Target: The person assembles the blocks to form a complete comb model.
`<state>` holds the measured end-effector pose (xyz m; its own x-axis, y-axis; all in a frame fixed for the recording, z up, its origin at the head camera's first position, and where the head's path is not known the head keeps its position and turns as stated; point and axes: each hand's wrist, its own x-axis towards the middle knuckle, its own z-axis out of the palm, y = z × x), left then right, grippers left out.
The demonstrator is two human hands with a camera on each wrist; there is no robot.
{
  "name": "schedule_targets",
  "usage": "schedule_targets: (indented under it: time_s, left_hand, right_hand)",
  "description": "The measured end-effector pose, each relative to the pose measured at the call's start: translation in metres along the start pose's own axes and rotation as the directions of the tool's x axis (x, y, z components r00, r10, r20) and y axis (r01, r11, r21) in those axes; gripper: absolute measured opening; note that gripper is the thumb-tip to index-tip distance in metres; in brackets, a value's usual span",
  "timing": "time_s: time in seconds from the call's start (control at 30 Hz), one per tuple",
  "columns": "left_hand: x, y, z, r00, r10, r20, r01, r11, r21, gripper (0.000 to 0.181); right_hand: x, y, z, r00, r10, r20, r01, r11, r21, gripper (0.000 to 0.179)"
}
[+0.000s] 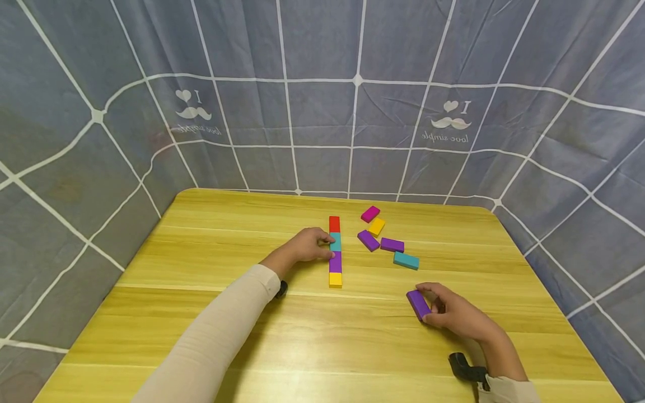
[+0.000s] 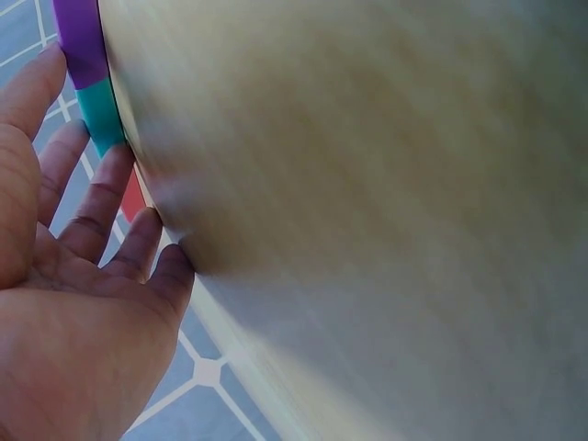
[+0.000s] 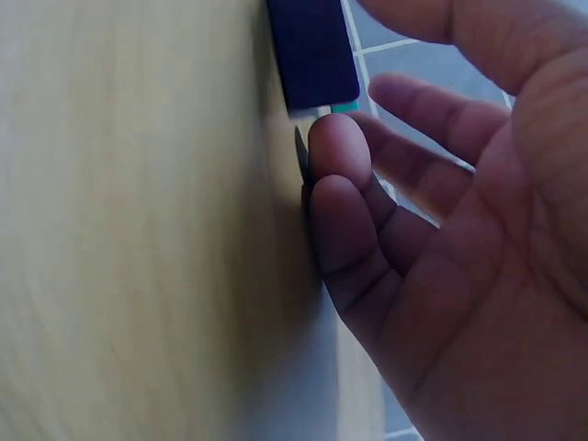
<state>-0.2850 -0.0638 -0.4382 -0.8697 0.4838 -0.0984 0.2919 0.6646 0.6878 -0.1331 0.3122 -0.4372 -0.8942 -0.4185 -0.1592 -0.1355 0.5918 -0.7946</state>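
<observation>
- Row (image 1: 339, 251): four blocks laid end to end in one straight line on the surface (image 1: 302, 347), running away from the person. Taken here as the landmark.
- Order in the row, far end to near end: red block (image 1: 335, 224), teal block (image 1: 336, 243), purple block (image 1: 335, 265), yellow block (image 1: 335, 280). Neighbours appear to touch.
- Left hand (image 1: 308, 244): at the row's left side, fingers extended and thumb set apart from them. Fingertips touch the teal block; the thumb touches the purple block. Nothing is gripped.
- Right hand (image 1: 456, 313): well apart from the row, to its right and nearer the person. It pinches a held block (image 1: 419, 305), also purple, with a finger at the far end and the thumb at the near end.
- Held block: tilted out of line with the row; whether it touches the surface, I cannot tell.
- Loose blocks, all right of the row: a pink block (image 1: 370, 214) farthest from the person, then a second yellow block (image 1: 377, 227), two more purple blocks (image 1: 368, 240), and a second teal block (image 1: 406, 261) farthest from the row.
- Curtain (image 1: 322, 112): grey-blue with white lines, beyond the row.
</observation>
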Motion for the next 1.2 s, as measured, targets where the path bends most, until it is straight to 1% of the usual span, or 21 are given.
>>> schedule_targets:
  time_s: [0.1,0.33,0.47,0.57,0.93,1.07,1.2]
  left_hand:
    - [0.0004,-0.0005,0.0006,1.0,-0.001,0.001,0.001,1.0,0.0,0.043]
    - [0.0012,-0.0015,0.0008,1.0,0.001,0.004,-0.001,1.0,0.003,0.043]
    - [0.0016,-0.002,0.0007,1.0,0.005,0.006,-0.005,1.0,0.003,0.043]
    - [0.0016,-0.0022,0.0008,1.0,0.009,0.005,-0.009,1.0,0.0,0.043]
    - [0.0021,-0.0014,0.0005,1.0,0.015,0.001,-0.015,1.0,0.017,0.043]
    - [0.002,-0.0015,0.0002,1.0,0.01,0.003,-0.01,1.0,0.022,0.043]
    - [0.001,-0.0009,-0.0005,1.0,0.01,0.006,-0.01,1.0,0.025,0.043]
  right_hand:
    - [-0.0009,-0.0002,0.0003,1.0,-0.016,0.023,0.016,1.0,0.002,0.065]
    - [0.0001,-0.0011,0.0028,0.999,-0.045,0.0,0.045,0.998,-0.047,0.059]
    - [-0.0004,0.0004,0.003,0.997,-0.082,0.006,0.082,0.994,-0.073,0.06]
    - [-0.0014,0.0012,0.003,0.995,-0.097,0.012,0.097,0.993,-0.074,0.059]
    - [-0.001,0.0028,0.0042,0.998,-0.06,-0.027,0.059,0.998,-0.008,0.055]
    - [0.0013,0.0045,0.0051,0.998,-0.049,-0.04,0.049,0.999,-0.007,0.054]
    - [0.0048,0.0004,0.0056,0.998,-0.042,-0.038,0.042,0.999,0.001,0.054]
